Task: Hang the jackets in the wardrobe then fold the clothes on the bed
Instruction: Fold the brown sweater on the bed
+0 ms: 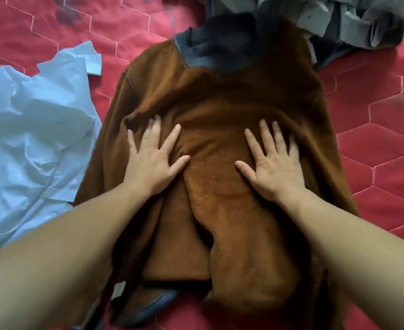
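Observation:
A brown fleece sweater point(220, 98) with a dark blue ribbed collar lies flat on the red quilted bed point(374, 144), its sleeves folded in over the body. My left hand point(154, 160) presses flat on the sweater's left side with fingers spread. My right hand point(273, 163) presses flat on its right side, fingers spread too. Neither hand grips the fabric.
A crumpled light blue shirt point(29, 139) lies on the bed to the left, touching the sweater's edge. A heap of grey and dark clothes point(339, 22) sits at the far right beyond the collar. Bare red quilt shows on the right.

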Demonstrator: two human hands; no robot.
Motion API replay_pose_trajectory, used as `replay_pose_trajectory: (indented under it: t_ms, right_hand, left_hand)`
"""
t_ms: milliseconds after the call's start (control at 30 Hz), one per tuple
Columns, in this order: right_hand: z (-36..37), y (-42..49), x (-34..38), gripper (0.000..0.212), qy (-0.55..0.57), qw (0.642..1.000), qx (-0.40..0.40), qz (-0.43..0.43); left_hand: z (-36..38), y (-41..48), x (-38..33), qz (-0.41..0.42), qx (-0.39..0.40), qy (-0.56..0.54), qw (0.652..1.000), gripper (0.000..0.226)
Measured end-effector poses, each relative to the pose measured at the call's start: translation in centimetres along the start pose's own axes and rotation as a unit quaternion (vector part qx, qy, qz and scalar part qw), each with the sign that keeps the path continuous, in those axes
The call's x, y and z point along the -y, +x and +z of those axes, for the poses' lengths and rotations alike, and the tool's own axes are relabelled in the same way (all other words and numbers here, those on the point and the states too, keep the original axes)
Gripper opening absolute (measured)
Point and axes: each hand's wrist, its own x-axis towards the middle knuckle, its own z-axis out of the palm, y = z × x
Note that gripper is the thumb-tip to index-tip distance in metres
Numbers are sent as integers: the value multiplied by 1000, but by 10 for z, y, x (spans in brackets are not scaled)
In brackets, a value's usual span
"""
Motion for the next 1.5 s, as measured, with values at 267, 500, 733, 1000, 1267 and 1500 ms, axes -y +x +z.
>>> replay_pose_trajectory:
  t_ms: [267,500,733,1000,1267,1500]
  right_hand:
    - [-10,-4,-11,82,-17,1000,20,1]
    - [17,-104,38,79,16,999,36,20]
    - [44,-226,55,75,85,988,39,120]
    - [22,-254,57,75,455,775,-61,435]
    - [11,-264,52,23,685,640,-18,347]
    - [-2,-273,34,23,743,538,-47,396]
  left_hand:
    - [-14,-2,58,34,44,70,996,78]
    - [22,-110,15,40,15,26,999,69]
    - [56,-234,12,-2,53,-6,999,73]
    - [51,-301,5,-36,84,-58,994,90]
    - [45,-310,-14,-76,17,-254,964,51]
    - [17,-313,-16,-227,-49,-368,900,36]
